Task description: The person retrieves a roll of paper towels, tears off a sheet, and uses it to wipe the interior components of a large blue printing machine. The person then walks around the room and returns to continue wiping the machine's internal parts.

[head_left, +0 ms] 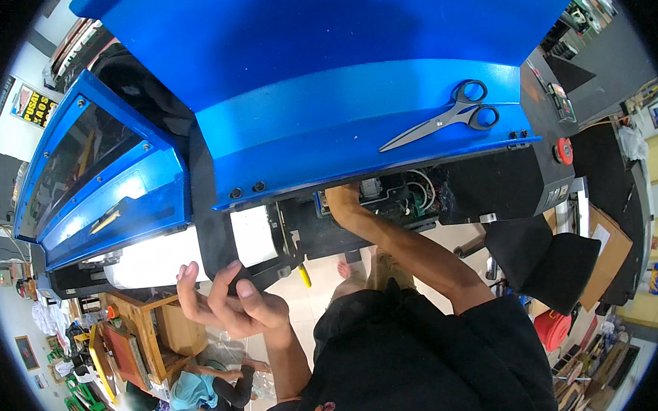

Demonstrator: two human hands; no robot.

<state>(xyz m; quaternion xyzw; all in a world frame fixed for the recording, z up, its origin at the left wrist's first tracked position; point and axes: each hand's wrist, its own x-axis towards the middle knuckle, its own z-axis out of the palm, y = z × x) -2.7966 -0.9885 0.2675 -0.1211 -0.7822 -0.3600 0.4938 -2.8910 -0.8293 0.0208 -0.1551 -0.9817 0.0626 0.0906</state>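
Observation:
My right hand [340,199] reaches into the opening of a large printer-like machine, below its raised blue cover [376,22]. The cover's edge hides the fingers, so what they touch does not show. Wires and a circuit board [423,204] lie exposed just right of that hand. My left hand [238,303] is raised in the air with fingers apart, holding nothing. Close beyond it are a white sheet [253,235] on the machine's front and a wide white roll of material [162,259]. Grey-and-black scissors [439,123] rest on the blue cover, handles to the right.
A red knob-like button [563,151] sticks out at the machine's right end. A yellow-tipped tool [305,276] hangs at the front edge. A second blue lid [107,171] with a dark window stands raised at left. Behind, a person in a teal shirt [191,393] sits near a wooden cabinet [177,328].

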